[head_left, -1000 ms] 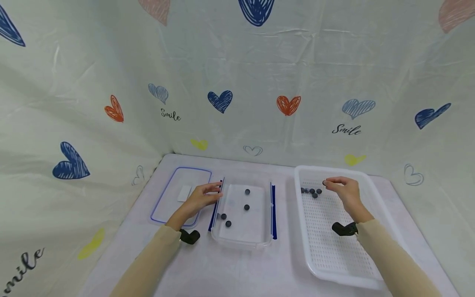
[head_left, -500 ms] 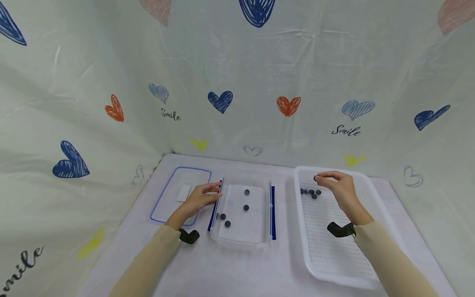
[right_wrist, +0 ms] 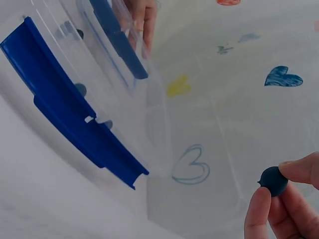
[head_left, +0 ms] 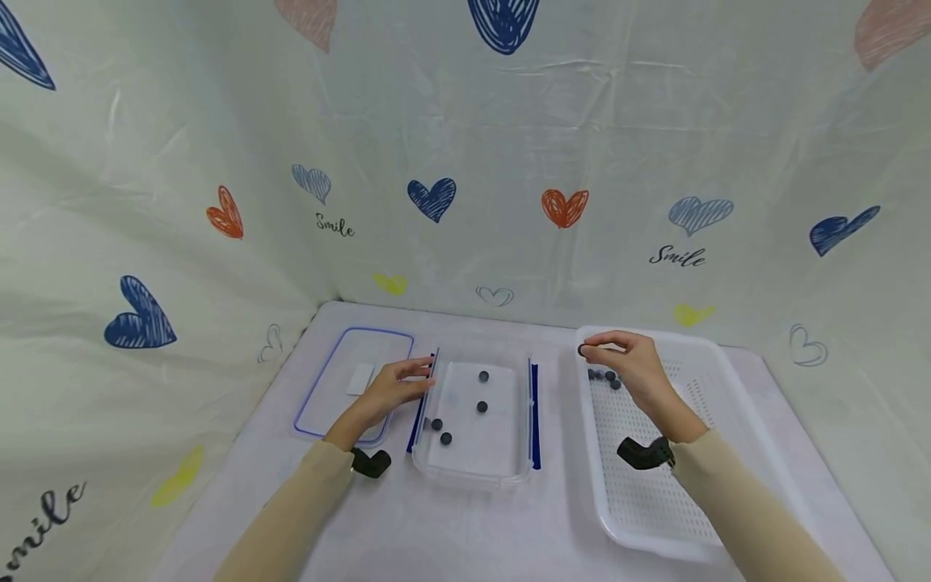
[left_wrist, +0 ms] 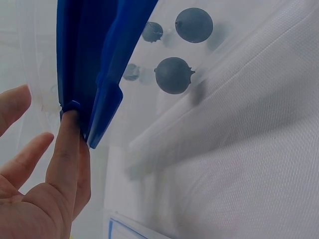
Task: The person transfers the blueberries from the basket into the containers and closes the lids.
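Note:
With thumb and fingertips my right hand (head_left: 634, 370) pinches a dark blueberry (right_wrist: 273, 181), raised over the left rim of a white perforated tray (head_left: 609, 517). Several more blueberries (head_left: 615, 385) lie inside that tray near its left wall. A clear plastic container (head_left: 473, 478) with blue side latches stands in the middle, lidless, with several blueberries (head_left: 482, 407) spread on its floor. My left hand (head_left: 393, 393) is at the container's left side, fingers extended. In the left wrist view a fingertip touches the hanging blue latch (left_wrist: 84, 59).
Left of the container lies its clear lid (head_left: 320, 404) with a blue seal, a white rectangle (head_left: 361, 378) on it. Behind the table (head_left: 407, 533) hangs a pale curtain (head_left: 509, 129) printed with hearts. Black wrist straps (head_left: 372, 464) show at both sleeves.
My right hand has moved left from above the tray's berries to its left rim, carrying the pinched blueberry. The left hand and the container have stayed in place.

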A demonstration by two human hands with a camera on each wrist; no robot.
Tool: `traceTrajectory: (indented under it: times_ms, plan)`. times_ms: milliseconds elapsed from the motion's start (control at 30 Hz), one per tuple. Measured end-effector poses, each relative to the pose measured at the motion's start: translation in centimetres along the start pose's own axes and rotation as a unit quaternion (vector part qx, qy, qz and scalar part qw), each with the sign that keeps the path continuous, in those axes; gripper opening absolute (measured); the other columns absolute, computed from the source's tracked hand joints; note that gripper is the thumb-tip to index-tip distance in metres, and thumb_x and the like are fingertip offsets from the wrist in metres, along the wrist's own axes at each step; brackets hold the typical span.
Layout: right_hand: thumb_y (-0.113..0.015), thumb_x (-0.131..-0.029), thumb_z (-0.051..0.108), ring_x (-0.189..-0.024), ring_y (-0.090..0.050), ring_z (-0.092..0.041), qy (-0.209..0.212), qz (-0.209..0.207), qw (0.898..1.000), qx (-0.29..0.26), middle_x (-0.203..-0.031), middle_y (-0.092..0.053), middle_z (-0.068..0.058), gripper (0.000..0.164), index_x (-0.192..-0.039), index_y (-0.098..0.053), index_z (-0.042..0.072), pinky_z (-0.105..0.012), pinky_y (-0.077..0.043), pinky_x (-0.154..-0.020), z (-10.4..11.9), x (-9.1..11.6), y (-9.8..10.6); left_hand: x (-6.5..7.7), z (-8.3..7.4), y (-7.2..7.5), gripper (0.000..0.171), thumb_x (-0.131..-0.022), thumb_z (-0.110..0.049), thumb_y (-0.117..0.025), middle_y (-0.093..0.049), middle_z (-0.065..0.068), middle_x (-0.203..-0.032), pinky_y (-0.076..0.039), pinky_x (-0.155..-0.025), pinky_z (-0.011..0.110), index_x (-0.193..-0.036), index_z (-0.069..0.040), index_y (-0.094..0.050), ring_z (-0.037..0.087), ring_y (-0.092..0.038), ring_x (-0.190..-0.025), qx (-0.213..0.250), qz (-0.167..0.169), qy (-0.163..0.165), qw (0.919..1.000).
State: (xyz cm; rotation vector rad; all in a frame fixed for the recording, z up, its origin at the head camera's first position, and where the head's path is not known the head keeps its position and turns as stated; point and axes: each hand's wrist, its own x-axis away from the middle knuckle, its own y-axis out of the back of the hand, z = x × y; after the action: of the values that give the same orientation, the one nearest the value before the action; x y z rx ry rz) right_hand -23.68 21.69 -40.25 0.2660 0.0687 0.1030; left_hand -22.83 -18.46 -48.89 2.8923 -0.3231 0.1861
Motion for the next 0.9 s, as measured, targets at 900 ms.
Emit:
traceTrajectory:
  times_ms: [900]
  plan:
    - [-0.077, -0.088, 0.012, -0.089, -0.071, -0.021, -0.017, 0.111, 0.994, -0.007, -0.101, -0.074, -0.01, 0.024, -0.105, -0.073, -0.004, -0.057, -0.04, -0.106, 0.4, 0.5, -6.7, 0.0, 0.1, 0.0, 0.058, -0.093, -0.019, -0.073, -0.053, 0.023, -0.139, -0.05, -0.1, 0.04, -0.146, -0.006, -0.051, 0.033, -0.055, -0.125, 0.0, -0.001, -0.005, 1.0]
